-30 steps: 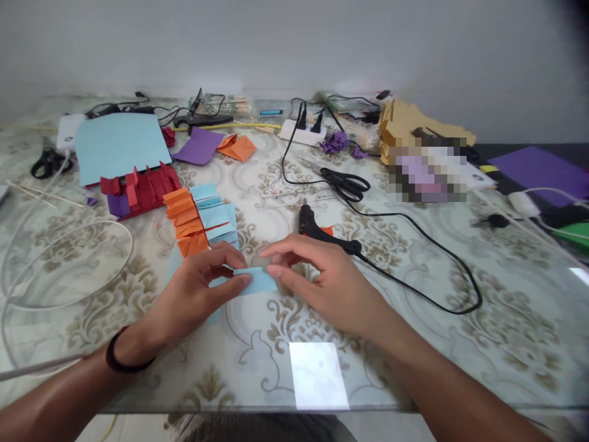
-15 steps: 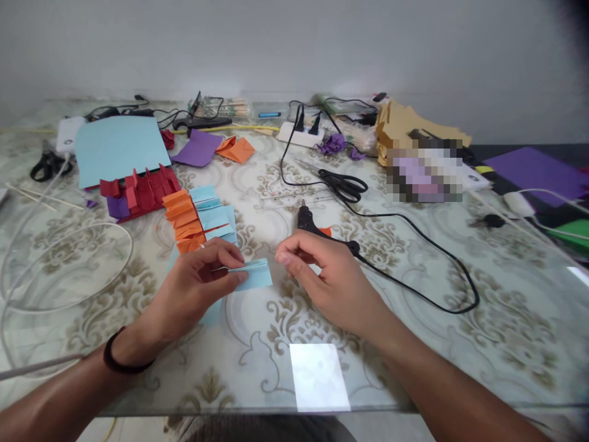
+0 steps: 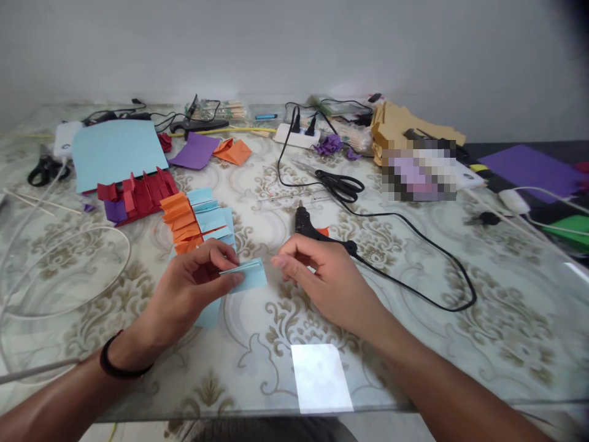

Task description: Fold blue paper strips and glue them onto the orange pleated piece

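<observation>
My left hand (image 3: 196, 276) pinches a folded strip of light blue paper (image 3: 252, 277) between thumb and fingers. The strip's free end points right, with a crease along its upper edge. My right hand (image 3: 317, 270) hovers just right of the strip, apart from it. Its thumb and index fingertip are pressed together; whether anything tiny is between them I cannot tell. Behind my left hand lie pleated orange paper (image 3: 180, 218) and pleated light blue paper (image 3: 214, 218), side by side. A black hot glue gun (image 3: 302, 222) rests behind my right hand, partly hidden by it.
Black-handled scissors (image 3: 340, 184) lie behind the glue gun. Its cord (image 3: 427, 245) loops to the right. Pleated red paper (image 3: 145, 193) and a light blue sheet (image 3: 117, 153) are at the left. A white power strip (image 3: 294, 136) sits at the back, and a white cable (image 3: 129, 245) curls at left.
The whole view has shifted slightly. Both hands keep nearly the same pose, and the blue strip stays in my left hand with a slight tilt.
</observation>
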Demonstrator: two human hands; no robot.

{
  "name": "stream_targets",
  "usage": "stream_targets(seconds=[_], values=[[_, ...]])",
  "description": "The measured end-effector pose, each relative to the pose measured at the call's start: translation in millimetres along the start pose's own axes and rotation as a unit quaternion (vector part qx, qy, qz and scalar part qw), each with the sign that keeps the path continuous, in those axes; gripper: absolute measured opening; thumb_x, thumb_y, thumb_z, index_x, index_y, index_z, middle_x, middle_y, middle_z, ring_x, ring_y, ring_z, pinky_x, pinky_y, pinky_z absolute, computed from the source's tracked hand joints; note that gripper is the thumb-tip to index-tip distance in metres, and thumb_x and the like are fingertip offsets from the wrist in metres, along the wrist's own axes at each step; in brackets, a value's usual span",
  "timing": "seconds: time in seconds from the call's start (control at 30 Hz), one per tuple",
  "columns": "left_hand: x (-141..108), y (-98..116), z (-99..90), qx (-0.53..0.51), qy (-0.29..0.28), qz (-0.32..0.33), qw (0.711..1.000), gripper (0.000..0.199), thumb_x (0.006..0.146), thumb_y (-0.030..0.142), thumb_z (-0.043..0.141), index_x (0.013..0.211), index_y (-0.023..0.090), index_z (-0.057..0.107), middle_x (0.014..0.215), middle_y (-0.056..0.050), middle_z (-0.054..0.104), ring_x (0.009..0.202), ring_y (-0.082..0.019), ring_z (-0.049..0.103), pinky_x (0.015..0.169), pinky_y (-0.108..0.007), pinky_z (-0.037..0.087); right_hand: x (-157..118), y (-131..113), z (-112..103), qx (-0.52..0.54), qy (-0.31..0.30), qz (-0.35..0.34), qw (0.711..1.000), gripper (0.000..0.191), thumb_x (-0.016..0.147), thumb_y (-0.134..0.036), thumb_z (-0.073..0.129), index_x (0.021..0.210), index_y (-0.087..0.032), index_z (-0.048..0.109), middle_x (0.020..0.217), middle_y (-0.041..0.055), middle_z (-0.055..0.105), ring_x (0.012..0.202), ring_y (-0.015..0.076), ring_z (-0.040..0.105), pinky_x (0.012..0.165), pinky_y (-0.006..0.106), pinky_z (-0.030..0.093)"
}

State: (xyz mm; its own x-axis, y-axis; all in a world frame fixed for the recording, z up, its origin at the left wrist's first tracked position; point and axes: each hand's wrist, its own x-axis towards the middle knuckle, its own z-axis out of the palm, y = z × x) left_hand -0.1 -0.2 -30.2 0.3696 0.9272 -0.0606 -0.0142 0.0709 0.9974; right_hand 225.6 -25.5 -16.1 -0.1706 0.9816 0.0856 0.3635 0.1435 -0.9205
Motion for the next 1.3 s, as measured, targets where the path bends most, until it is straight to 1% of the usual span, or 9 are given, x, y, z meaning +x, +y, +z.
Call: stream_targets(seconds=[0.13, 0.3, 0.4, 0.47, 0.73, 0.87, 1.0, 1.17, 1.3], values=[[-0.3, -0.5, -0.5, -0.008, -0.002, -0.009, 1.0, 0.015, 0.081, 0.016, 0.081, 0.073, 0.021, 0.069, 0.098, 0.0, 0.065, 0.091, -0.013, 0.061, 0.079, -0.023, 0.05, 0.4, -1.8, 2.3, 0.077, -0.033, 0.03, 0.996, 0.014, 0.091, -0.031, 0.072, 0.086, -0.019, 0.069, 0.074, -0.0011, 0.067, 0.066, 0.0123, 0.059, 0.06, 0.023, 0.047], [-1.1, -0.7, 0.3, -0.003, -0.012, -0.007, 1.0, 0.013, 0.082, 0.017, 0.081, 0.074, 0.021, 0.072, 0.098, 0.0, 0.066, 0.092, -0.013, 0.063, 0.079, -0.023, 0.051, -0.1, 1.8, 4.7, 0.11, -0.056, 0.087, 0.989, 0.012, 0.087, -0.029, 0.076, 0.084, -0.018, 0.071, 0.071, -0.001, 0.068, 0.064, 0.0128, 0.063, 0.058, 0.023, 0.049], [-0.7, -0.6, 0.8, 0.011, -0.026, 0.001, 1.0, 0.005, 0.086, 0.022, 0.08, 0.088, 0.025, 0.079, 0.101, -0.001, 0.069, 0.094, -0.014, 0.065, 0.081, -0.024, 0.052, -0.1, 3.3, 4.5, 0.106, -0.05, 0.084, 0.99, 0.012, 0.088, -0.029, 0.074, 0.083, -0.018, 0.071, 0.07, -0.0012, 0.067, 0.064, 0.0126, 0.063, 0.059, 0.023, 0.05], [-0.1, -0.3, 0.9, 0.04, -0.022, 0.018, 0.999, 0.009, 0.089, 0.023, 0.077, 0.096, 0.028, 0.081, 0.104, -0.002, 0.071, 0.097, -0.016, 0.065, 0.082, -0.025, 0.053, 0.0, 2.6, 4.2, 0.096, -0.052, 0.074, 0.991, 0.012, 0.09, -0.028, 0.072, 0.083, -0.018, 0.071, 0.069, -0.0015, 0.066, 0.064, 0.0123, 0.063, 0.06, 0.023, 0.05], [-2.7, 2.4, -1.5, 0.215, -0.007, 0.085, 0.973, 0.008, 0.094, 0.029, 0.072, 0.094, 0.028, 0.08, 0.095, 0.0, 0.074, 0.091, -0.018, 0.066, 0.084, -0.03, 0.051, -0.6, 1.5, 3.0, 0.131, -0.089, 0.074, 0.985, 0.015, 0.094, -0.03, 0.066, 0.084, -0.019, 0.065, 0.073, -0.0014, 0.063, 0.067, 0.0132, 0.065, 0.064, 0.025, 0.053], [-4.2, 1.7, -3.3, 0.259, -0.013, 0.082, 0.962, 0.007, 0.094, 0.032, 0.072, 0.096, 0.029, 0.077, 0.091, 0.002, 0.073, 0.087, -0.017, 0.065, 0.081, -0.029, 0.05, -0.5, 3.8, 1.3, 0.146, -0.112, 0.067, 0.981, 0.02, 0.096, -0.036, 0.066, 0.086, -0.018, 0.065, 0.074, -0.0002, 0.066, 0.07, 0.0142, 0.066, 0.064, 0.026, 0.05], [-4.2, 1.1, -3.0, 0.239, -0.032, 0.061, 0.969, 0.011, 0.095, 0.035, 0.069, 0.092, 0.026, 0.074, 0.085, 0.001, 0.071, 0.081, -0.017, 0.064, 0.075, -0.029, 0.051, -0.6, 3.5, 0.0, 0.138, -0.113, 0.046, 0.983, 0.023, 0.102, -0.037, 0.057, 0.09, -0.019, 0.062, 0.074, -0.0001, 0.065, 0.068, 0.0138, 0.062, 0.063, 0.027, 0.046], [-6.2, 3.6, -2.0, 0.199, -0.038, 0.045, 0.978, 0.006, 0.093, 0.031, 0.072, 0.093, 0.026, 0.075, 0.087, 0.001, 0.071, 0.081, -0.016, 0.065, 0.075, -0.027, 0.053, -1.6, 0.7, -2.5, 0.101, -0.064, 0.008, 0.993, 0.038, 0.107, -0.042, 0.047, 0.078, -0.02, 0.056, 0.075, 0.0002, 0.059, 0.071, 0.0139, 0.058, 0.068, 0.029, 0.047], [-5.8, 7.5, 0.9, 0.118, -0.043, 0.068, 0.99, 0.008, 0.09, 0.019, 0.073, 0.093, 0.026, 0.076, 0.092, -0.001, 0.073, 0.085, -0.015, 0.067, 0.078, -0.026, 0.056, -1.9, -1.4, -3.8, 0.11, -0.091, -0.017, 0.99, 0.017, 0.098, -0.035, 0.066, 0.109, -0.022, 0.065, 0.101, 0.0035, 0.067, 0.085, 0.0157, 0.064, 0.074, 0.029, 0.053]])
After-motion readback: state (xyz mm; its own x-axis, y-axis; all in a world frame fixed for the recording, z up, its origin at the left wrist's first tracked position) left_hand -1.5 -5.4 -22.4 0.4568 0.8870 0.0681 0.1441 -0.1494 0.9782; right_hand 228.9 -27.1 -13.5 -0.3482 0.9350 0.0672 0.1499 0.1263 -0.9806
